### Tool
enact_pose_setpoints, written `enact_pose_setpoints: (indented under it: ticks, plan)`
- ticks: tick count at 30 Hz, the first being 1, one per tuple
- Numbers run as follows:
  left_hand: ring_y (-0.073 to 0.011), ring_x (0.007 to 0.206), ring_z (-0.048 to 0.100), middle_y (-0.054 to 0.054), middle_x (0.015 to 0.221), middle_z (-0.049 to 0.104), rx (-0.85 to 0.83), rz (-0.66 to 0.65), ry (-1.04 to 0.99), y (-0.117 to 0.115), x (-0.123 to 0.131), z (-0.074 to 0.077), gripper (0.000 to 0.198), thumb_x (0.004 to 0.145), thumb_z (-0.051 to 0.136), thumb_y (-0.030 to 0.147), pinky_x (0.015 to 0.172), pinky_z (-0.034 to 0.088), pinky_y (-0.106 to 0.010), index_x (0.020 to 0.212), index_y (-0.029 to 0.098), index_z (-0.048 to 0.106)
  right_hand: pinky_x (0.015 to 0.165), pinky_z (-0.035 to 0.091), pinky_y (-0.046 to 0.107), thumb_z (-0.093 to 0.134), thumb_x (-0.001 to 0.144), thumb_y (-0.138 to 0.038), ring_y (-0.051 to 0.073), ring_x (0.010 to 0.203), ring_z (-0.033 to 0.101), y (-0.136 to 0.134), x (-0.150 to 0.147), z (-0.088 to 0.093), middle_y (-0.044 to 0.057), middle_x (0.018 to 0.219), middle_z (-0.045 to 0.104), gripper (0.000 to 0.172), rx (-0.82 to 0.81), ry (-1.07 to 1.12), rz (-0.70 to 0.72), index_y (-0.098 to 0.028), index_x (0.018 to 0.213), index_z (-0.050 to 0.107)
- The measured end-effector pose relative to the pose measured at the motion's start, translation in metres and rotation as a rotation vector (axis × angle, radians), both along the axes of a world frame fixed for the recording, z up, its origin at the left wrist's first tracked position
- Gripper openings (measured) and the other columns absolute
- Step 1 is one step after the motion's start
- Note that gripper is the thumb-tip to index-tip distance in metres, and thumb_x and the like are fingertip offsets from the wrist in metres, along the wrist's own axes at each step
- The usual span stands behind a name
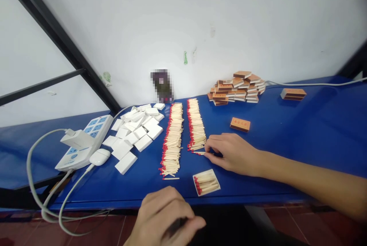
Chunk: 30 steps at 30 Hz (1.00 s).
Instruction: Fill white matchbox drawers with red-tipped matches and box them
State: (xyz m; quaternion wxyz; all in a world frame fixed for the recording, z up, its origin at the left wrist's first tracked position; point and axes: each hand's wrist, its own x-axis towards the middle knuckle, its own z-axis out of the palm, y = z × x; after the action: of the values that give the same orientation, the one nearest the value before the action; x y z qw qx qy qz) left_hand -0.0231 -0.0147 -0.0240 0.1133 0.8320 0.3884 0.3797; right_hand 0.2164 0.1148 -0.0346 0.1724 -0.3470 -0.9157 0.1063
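My right hand (pixel 229 153) is closed in a pinch on the pale ends of a few matches (pixel 198 153), just below the right-hand row of matches (pixel 196 123). Closer to me lies an inner matchbox tray (pixel 207 183), filled with red-tipped matches. My left hand (pixel 166 217) hovers at the table's near edge, left of the tray. Its fingers are curled in and the thumb points right; their tips are partly hidden, so I cannot see what they hold, if anything. A second long row of matches (pixel 172 139) runs parallel on the left.
White trays (pixel 140 123) lie heaped at left, beside a power strip (pixel 87 139) with a plugged charger and cables. Orange matchbox sleeves (pixel 237 89) are piled against the wall. One sleeve (pixel 240 124) lies nearer and another matchbox sleeve (pixel 293 93) farther right. A blurred-out item (pixel 163 86) leans there.
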Motion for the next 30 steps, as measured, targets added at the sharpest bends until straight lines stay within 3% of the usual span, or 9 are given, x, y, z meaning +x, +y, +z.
enact_pose_setpoints:
  ticks: [6,13,23,30]
  plan:
    - [-0.0123,0.056,0.059,0.003,0.068,0.06,0.031,0.104,0.029,0.013,-0.004,-0.02,0.007,0.1,0.057,0.021,0.055,0.048,-0.021,0.104,0.021,0.062,0.065,0.033,0.029,0.054,0.1,-0.032,0.016,0.069,0.057,0.002,0.001,0.003,0.0,0.08,0.064,0.019,-0.013,0.016,0.013,-0.02,0.086,0.06]
    - [-0.0148,0.057,0.06,0.002,0.066,0.057,0.037,0.204,0.158,0.013,0.001,-0.025,0.028,0.103,0.052,0.031,0.053,0.051,-0.022,0.127,0.018,0.061,0.064,0.032,0.029,0.055,0.093,-0.024,0.016,0.069,0.056,-0.002,0.006,0.009,0.0,0.082,0.064,0.01,-0.015,-0.003,0.025,-0.02,0.085,0.06]
    - [-0.0212,0.072,0.071,-0.006,0.078,0.068,0.085,0.255,0.244,0.012,0.006,-0.027,0.037,0.105,0.048,0.04,0.059,0.058,-0.028,0.13,0.016,0.062,0.065,0.034,0.029,0.052,0.098,-0.025,0.016,0.07,0.056,0.0,0.004,0.006,0.001,0.083,0.065,0.016,-0.04,-0.007,0.069,-0.02,0.085,0.06]
    - [-0.0211,0.071,0.073,-0.007,0.083,0.072,0.118,0.267,0.262,0.013,0.008,-0.025,0.04,0.106,0.046,0.045,0.059,0.059,-0.029,0.128,0.016,0.062,0.064,0.034,0.029,0.053,0.099,-0.027,0.015,0.071,0.056,0.002,0.002,0.005,0.001,0.084,0.064,0.015,-0.032,0.009,0.086,-0.02,0.088,0.06]
